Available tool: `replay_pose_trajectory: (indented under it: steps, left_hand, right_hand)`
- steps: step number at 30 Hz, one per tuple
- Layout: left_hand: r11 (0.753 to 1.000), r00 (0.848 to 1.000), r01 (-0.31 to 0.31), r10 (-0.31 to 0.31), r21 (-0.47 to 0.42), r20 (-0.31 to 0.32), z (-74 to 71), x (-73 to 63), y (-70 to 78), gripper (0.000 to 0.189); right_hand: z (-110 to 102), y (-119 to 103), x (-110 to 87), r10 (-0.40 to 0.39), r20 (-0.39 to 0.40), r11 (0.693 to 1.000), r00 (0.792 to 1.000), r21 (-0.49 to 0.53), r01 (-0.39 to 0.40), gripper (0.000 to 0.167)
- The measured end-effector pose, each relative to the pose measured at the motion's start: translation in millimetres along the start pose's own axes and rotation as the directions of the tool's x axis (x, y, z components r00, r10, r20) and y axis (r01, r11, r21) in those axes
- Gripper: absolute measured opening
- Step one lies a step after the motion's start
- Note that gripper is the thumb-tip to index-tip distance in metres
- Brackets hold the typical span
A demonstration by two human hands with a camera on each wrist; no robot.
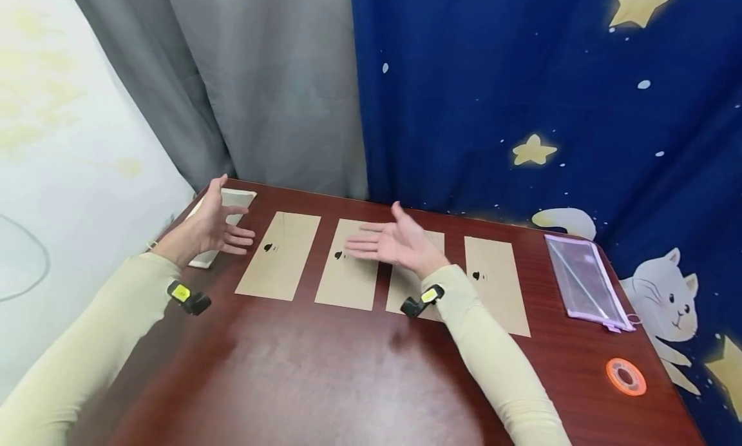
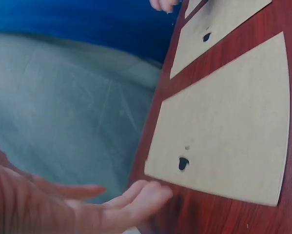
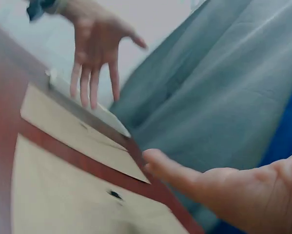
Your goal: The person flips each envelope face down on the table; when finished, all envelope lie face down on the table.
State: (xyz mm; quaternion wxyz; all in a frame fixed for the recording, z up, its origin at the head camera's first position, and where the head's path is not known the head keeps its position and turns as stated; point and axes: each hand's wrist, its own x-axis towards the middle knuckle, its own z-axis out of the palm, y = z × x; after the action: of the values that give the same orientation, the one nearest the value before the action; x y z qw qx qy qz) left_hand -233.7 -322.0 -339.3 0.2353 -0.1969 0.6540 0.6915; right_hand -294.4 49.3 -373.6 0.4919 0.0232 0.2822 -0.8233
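Both hands hover above the table with fingers spread and nothing held. My left hand [image 1: 216, 225] is at the far left, above a whitish flat item [image 1: 239, 199] that it partly covers. My right hand [image 1: 400, 241], palm showing, is over the middle of a row of tan paper sheets. In that row lie a left sheet [image 1: 284, 256], a second sheet [image 1: 346, 285], a third sheet [image 1: 406, 286] partly hidden by the right hand and wrist, and a right sheet [image 1: 496, 288]. Small black hat-like marks show on most of them. In the left wrist view, the left fingertips [image 2: 153, 195] appear beside one sheet's edge.
A purple-edged mesh pouch [image 1: 585, 281] with a thin stick-like item inside lies at the table's right. Nearer sits an orange ring-shaped spool [image 1: 626, 376]. A grey curtain [image 1: 278, 85] and a blue star-patterned curtain [image 1: 464, 98] hang behind the reddish-brown table [image 1: 324, 375].
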Motion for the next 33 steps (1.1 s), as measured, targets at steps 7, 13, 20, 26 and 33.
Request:
replay_pose_trajectory:
  steps: [7,13,20,26,33]
  left_hand:
    - [0.997,0.997,0.076,-0.076,0.000,-0.005,-6.6,10.6,-1.0,0.111]
    - [0.991,0.992,0.119,-0.115,0.069,-0.055,-3.4,17.1,-5.1,0.109]
    - [0.980,0.988,0.142,-0.133,0.140,-0.073,2.1,30.5,-5.5,0.106]
    - [0.965,0.984,0.160,-0.139,0.209,-0.114,5.2,34.5,-6.8,0.102]
    - [0.955,0.988,0.134,-0.110,0.265,-0.104,6.3,33.3,-2.8,0.091]
  right_hand:
    - [13,25,54.4,0.116,-0.076,0.993,0.990,-0.031,-0.118,0.101]
    - [26,34,79.5,0.092,-0.203,0.996,0.975,-0.002,-0.095,0.100]
    - [35,40,89.0,0.074,-0.271,0.996,0.960,-0.026,-0.084,0.095]
    - [39,45,93.7,0.065,-0.316,0.994,0.946,-0.063,-0.090,0.094]
    - [41,47,92.3,0.052,-0.334,0.989,0.941,-0.116,-0.096,0.090]
